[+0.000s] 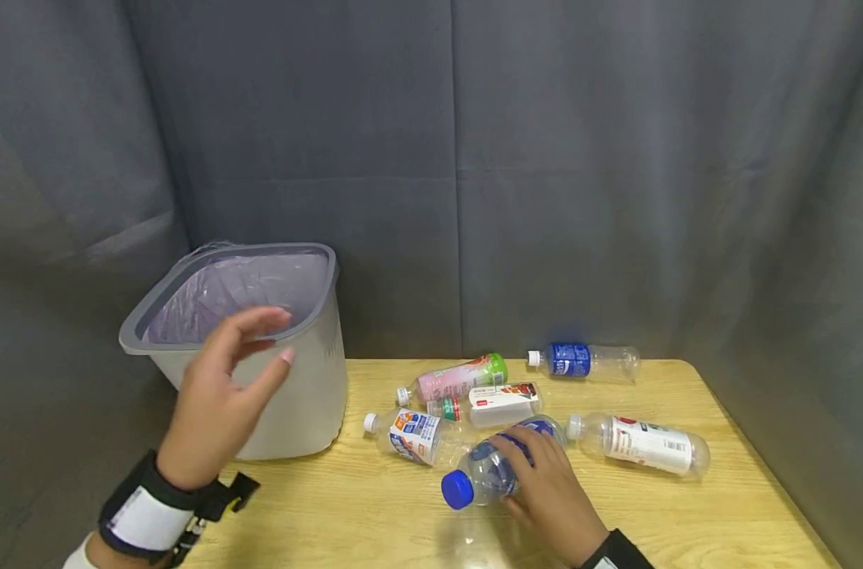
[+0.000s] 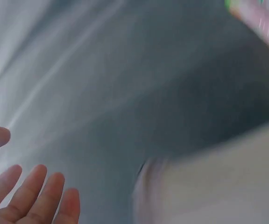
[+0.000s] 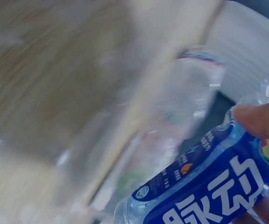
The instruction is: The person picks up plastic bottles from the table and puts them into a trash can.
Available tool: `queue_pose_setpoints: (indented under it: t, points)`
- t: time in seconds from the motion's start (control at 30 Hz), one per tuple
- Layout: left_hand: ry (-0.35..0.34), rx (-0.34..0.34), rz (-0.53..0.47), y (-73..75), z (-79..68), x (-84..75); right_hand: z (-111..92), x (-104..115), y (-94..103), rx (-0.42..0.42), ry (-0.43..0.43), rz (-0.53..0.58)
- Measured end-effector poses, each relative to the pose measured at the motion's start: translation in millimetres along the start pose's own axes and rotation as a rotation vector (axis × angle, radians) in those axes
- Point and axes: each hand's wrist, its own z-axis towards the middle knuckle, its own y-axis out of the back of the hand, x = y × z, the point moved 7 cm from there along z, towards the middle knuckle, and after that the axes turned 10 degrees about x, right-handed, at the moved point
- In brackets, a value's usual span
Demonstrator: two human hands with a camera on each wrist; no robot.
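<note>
My right hand (image 1: 551,494) grips a clear plastic bottle (image 1: 487,474) with a blue cap and blue label, lying over the table at the front. In the right wrist view the thumb presses one side of the bottle's blue label (image 3: 204,182) and fingertips show at the other. My left hand (image 1: 218,399) is raised in front of the lined trash bin (image 1: 314,395), thumb and fingers spread apart with nothing between them. Its fingers (image 2: 36,196) also show loosely extended in the left wrist view, the pale bin wall (image 2: 218,186) beside them.
Around the gripped bottle lie a white-capped bottle with an orange and blue label (image 1: 413,435), a pink and green bottle (image 1: 460,379), a white-labelled bottle (image 1: 504,405), a blue-labelled bottle (image 1: 572,360) and another white-labelled one (image 1: 648,444). A grey curtain (image 1: 545,197) hangs behind the wooden table (image 1: 374,521).
</note>
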Motion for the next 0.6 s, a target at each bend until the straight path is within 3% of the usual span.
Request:
queue_pose_setpoints:
  t: [0.1,0.2,0.4,0.5,0.6]
  points:
    - [-0.031,0.094,-0.033,-42.5,-23.8,1.9,-0.4,13.5,16.3,-0.056,-0.004,0.106]
    - [-0.005,0.203,-0.052,-89.8,-48.4,11.8,-0.6,28.1,29.4,-0.099,0.003,0.194]
    - [0.015,0.449,-0.148,-177.4,-91.7,17.6,-2.6,53.9,41.4,-0.138,0.042,0.257]
    - [0.013,0.513,-0.210,-203.6,-104.3,14.2,-4.8,64.1,42.3,-0.157,0.069,0.267]
    - [0.018,0.510,-0.232,-216.2,-110.6,11.9,-7.6,72.0,42.5,-0.203,0.110,0.263]
